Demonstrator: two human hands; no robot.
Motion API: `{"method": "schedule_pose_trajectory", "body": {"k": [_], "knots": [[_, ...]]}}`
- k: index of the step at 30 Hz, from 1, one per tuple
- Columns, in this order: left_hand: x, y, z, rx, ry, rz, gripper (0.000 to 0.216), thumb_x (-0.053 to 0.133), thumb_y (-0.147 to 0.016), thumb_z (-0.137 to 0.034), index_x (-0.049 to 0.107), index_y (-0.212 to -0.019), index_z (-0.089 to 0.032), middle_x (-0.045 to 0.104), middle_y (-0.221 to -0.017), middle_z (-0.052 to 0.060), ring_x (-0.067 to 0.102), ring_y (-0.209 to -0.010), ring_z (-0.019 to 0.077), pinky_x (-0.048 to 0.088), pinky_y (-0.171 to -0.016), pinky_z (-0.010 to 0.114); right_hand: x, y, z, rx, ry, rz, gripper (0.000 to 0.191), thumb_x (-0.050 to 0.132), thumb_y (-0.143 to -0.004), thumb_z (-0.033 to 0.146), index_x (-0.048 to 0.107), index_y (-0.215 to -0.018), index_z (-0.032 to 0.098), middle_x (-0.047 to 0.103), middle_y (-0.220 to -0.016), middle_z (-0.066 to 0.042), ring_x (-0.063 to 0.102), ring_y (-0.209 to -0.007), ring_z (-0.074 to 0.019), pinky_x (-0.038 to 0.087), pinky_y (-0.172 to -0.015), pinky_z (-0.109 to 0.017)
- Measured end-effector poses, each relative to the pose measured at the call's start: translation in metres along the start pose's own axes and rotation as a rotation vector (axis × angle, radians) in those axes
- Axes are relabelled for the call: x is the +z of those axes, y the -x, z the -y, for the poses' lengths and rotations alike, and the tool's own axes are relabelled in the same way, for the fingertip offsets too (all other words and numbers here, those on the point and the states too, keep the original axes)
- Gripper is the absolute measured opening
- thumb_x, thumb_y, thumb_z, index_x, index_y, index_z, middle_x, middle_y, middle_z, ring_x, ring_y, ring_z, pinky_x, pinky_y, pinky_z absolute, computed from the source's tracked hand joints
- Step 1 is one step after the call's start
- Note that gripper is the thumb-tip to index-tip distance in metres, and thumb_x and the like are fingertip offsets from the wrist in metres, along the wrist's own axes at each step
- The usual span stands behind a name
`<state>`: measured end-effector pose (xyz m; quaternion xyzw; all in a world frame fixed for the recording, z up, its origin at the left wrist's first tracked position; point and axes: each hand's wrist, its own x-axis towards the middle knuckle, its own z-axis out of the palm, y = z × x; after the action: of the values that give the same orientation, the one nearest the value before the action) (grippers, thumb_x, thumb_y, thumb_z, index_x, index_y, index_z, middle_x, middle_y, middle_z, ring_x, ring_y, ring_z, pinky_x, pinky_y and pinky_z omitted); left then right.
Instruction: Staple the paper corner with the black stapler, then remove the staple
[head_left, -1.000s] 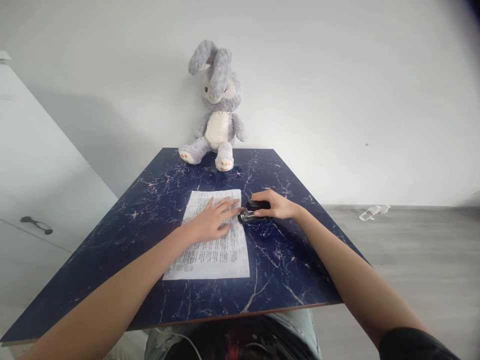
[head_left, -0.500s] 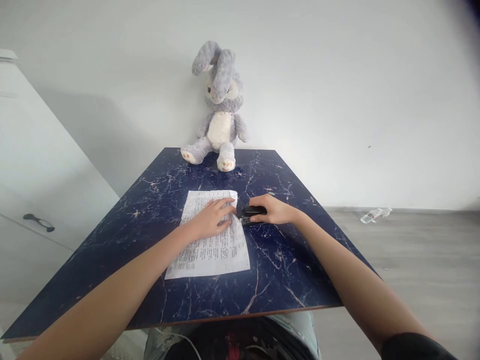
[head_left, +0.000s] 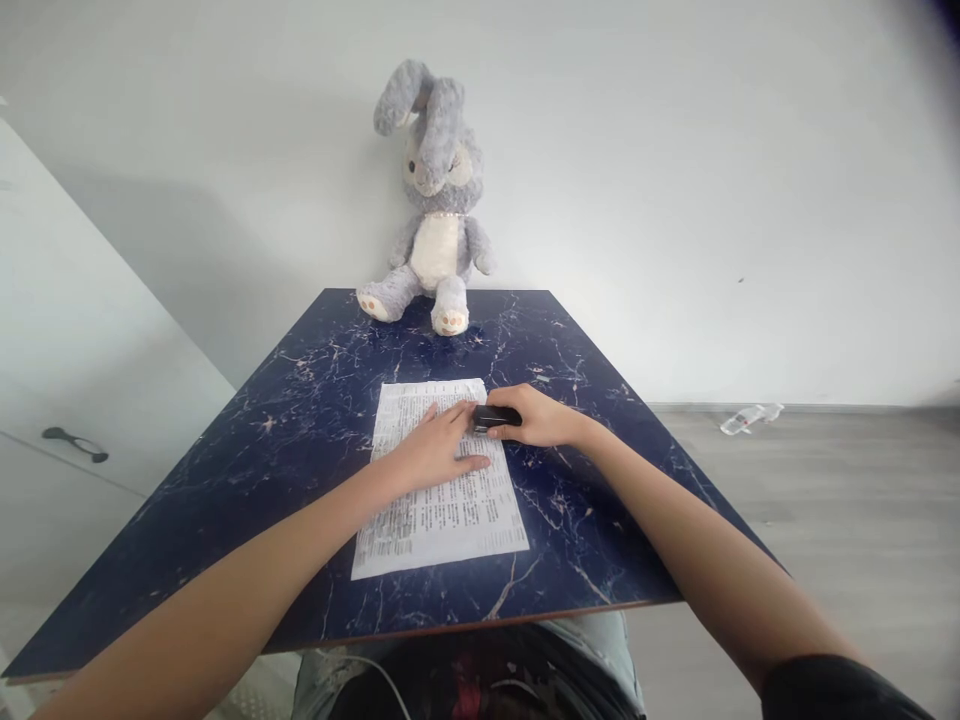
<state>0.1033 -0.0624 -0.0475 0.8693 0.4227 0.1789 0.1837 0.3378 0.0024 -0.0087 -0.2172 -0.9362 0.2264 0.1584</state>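
Observation:
Printed white papers (head_left: 442, 500) lie on a dark blue marbled table (head_left: 315, 420). My left hand (head_left: 439, 450) rests flat on the upper part of the papers, fingers stretched out. My right hand (head_left: 536, 418) is closed around a black stapler (head_left: 491, 417), which sits over the papers' right edge near the top corner. The two hands nearly touch at the stapler's tip.
A grey and white plush rabbit (head_left: 433, 200) sits at the table's far edge against the white wall. A white cabinet with a dark handle (head_left: 73, 444) stands to the left. A plastic bottle (head_left: 750, 417) lies on the grey floor at the right.
My right hand has slid the stapler leftwards from the bare table onto the papers' right edge. The papers have shifted slightly under my left hand.

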Motion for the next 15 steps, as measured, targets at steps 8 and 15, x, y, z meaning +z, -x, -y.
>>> {"method": "schedule_pose_trajectory", "body": {"k": [8,15], "knots": [[-0.014,0.005,0.014,-0.012,0.011,0.008,0.066,0.061,-0.092,-0.060,0.051,-0.149,-0.028,0.041,-0.163,0.011,0.036,-0.151,0.0372,0.027,-0.123,0.058,0.000,-0.002,0.005,0.008,0.014,-0.005,0.019,0.067,-0.095,0.033,0.058,-0.087,0.017,0.060,-0.083,-0.002,0.052,-0.072,-0.0156,0.036,-0.067,-0.029],[-0.009,-0.002,0.012,0.015,-0.006,0.020,0.055,0.064,-0.093,-0.053,0.057,-0.142,-0.028,0.047,-0.158,0.011,0.039,-0.149,0.0365,0.016,-0.125,0.064,0.006,-0.003,0.011,-0.035,0.064,0.023,0.020,0.055,-0.103,0.037,0.057,-0.105,0.017,0.064,-0.099,-0.008,0.057,-0.086,-0.0212,0.044,-0.077,-0.034]]}}
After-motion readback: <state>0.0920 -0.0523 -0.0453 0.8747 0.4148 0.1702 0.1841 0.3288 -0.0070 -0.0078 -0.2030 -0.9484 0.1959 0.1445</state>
